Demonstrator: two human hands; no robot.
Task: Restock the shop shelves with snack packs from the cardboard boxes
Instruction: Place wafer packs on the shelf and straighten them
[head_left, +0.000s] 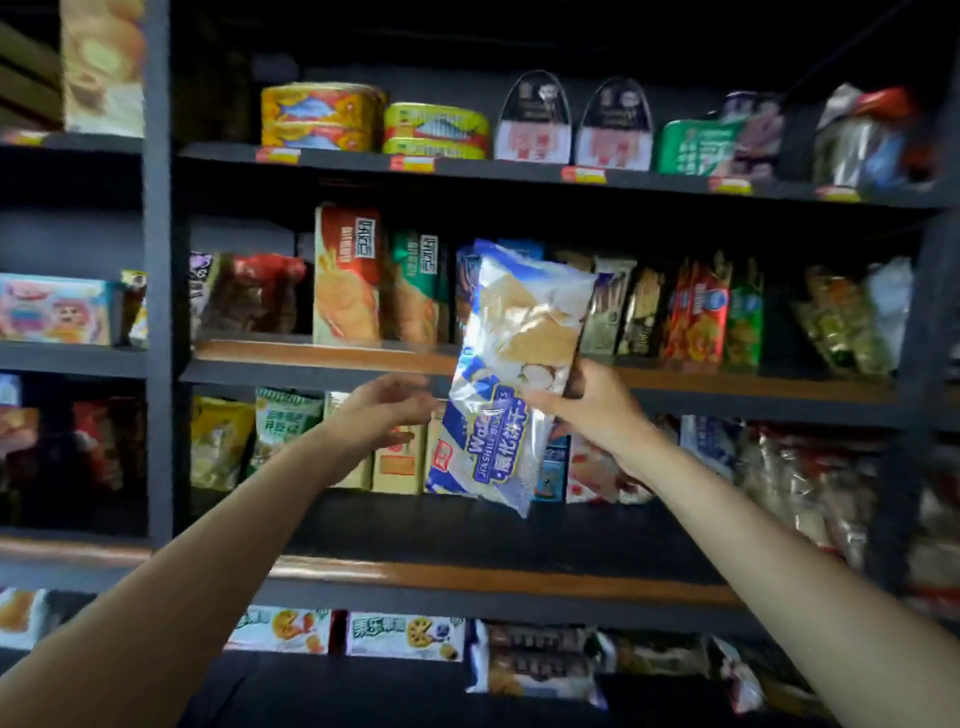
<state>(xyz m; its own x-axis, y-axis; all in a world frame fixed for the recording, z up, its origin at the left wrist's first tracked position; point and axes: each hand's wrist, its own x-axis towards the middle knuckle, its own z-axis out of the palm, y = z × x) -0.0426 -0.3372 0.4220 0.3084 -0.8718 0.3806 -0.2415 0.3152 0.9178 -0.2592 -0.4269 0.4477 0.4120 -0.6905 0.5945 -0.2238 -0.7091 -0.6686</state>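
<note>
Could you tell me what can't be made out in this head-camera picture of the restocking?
- Cardboard boxes: out of frame, nowhere in the head view.
- Packs behind the wafer pack: it covers them.
- Right hand fingers: mostly behind that pack.
- Left hand: blurred, beside the pack; contact unclear.
- Price tags: too small and blurred to read.

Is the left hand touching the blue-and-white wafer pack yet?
Apart. The head view shows dark shelf edge between the left hand's fingertips and the wafer pack, which only the right hand grips.
</note>
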